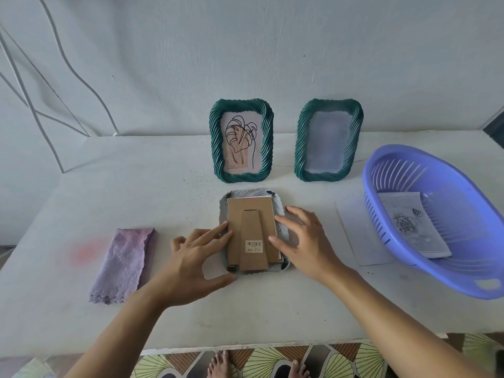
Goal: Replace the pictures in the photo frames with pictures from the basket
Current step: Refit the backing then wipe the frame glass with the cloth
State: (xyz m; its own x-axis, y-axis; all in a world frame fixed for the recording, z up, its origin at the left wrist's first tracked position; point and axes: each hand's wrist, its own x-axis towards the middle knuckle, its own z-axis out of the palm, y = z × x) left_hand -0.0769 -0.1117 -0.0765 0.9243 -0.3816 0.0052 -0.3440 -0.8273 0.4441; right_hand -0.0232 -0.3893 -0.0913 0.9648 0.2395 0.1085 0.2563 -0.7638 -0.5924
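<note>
- Head view: face-down frame [255,233] lies on the surface [300,304], cardboard backing [251,227] up, near the basket [436,222].
- Left hand [191,266] and right hand [305,241]: fingers spread flat, gripping nothing, pressing the backing's edges.
- Judgement: seat the backing square, then turn each corner clip [231,267] inward; keep pressure even.

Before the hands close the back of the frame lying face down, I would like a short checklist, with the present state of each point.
1. Face-down frame flat on the table: ok.
2. Cardboard backing seated squarely in it: ok.
3. Left hand and right hand steady both sides of the backing: ok.
4. Bottom clips turned over the backing: cannot tell.
5. New picture inside: cannot tell, hidden.
6. Spare picture left in the basket: ok.
</note>
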